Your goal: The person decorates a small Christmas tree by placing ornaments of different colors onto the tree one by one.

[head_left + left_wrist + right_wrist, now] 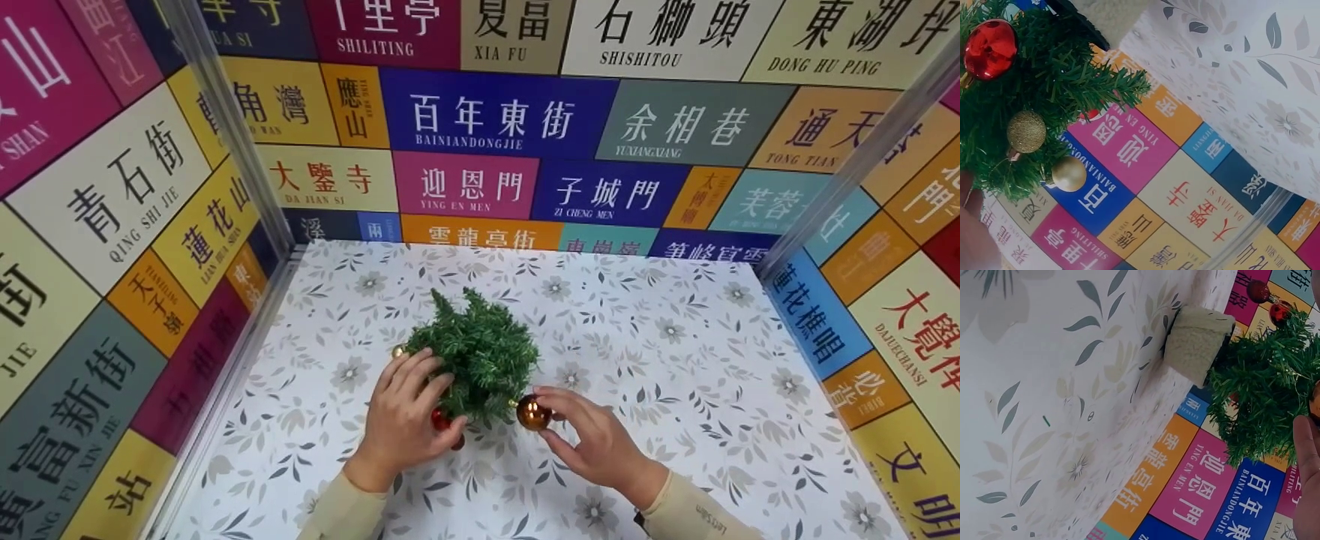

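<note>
A small green artificial Christmas tree (484, 345) stands on the table. My right hand (600, 446) pinches a shiny copper-coloured bauble (534, 412) between thumb and fingers, close against the tree's right side. My left hand (405, 416) holds the branches on the left side, its thumb by a red bauble (441, 418). In the left wrist view, a glittery gold bauble (1026, 131), a smooth gold bauble (1069, 174) and a glossy red bauble (990, 49) hang among the branches. The right wrist view catches only an edge of the copper bauble (1315, 402).
The tree's cream cloth-wrapped base (1199, 343) rests on a white floral tabletop (675, 375). Colourful panels with Chinese lettering form a back wall (495, 112) and side walls. A tiny green bit (1046, 421) lies on the cloth.
</note>
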### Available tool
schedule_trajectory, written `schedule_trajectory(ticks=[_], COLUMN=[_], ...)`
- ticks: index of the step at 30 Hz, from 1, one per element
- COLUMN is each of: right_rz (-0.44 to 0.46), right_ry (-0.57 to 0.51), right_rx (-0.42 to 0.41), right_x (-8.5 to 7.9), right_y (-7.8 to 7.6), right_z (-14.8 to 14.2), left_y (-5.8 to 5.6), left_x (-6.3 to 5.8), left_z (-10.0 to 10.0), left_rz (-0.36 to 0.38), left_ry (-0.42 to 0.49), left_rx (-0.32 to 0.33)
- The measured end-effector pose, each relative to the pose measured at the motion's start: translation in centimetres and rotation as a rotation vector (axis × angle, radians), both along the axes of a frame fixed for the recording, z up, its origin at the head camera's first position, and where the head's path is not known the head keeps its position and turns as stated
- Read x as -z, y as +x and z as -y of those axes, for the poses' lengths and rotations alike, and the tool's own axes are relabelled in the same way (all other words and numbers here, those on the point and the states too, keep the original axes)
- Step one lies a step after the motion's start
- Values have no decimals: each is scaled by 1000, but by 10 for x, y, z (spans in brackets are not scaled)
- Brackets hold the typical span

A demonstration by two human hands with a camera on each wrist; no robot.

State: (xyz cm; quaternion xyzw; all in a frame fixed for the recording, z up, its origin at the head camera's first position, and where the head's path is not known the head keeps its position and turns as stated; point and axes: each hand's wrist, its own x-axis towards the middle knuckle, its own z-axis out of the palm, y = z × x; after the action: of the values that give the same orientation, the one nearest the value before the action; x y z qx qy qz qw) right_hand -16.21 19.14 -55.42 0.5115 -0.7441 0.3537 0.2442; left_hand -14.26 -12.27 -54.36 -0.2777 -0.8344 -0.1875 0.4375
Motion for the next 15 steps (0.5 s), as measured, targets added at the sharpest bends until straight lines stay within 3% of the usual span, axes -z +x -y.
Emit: schedule_trajectory(ticks=[5,15], right_rz=[3,39], right_ry=[16,-13], right_rx=[18,-18], right_x=[-1,-1], right_y=[4,5], right_z=[4,12], left_y=[1,1], left_x=[-4,-4], left_z=[-6,-19], left_rz=[-57,-52], left_ry=[10,-38], left_rx=[22,57])
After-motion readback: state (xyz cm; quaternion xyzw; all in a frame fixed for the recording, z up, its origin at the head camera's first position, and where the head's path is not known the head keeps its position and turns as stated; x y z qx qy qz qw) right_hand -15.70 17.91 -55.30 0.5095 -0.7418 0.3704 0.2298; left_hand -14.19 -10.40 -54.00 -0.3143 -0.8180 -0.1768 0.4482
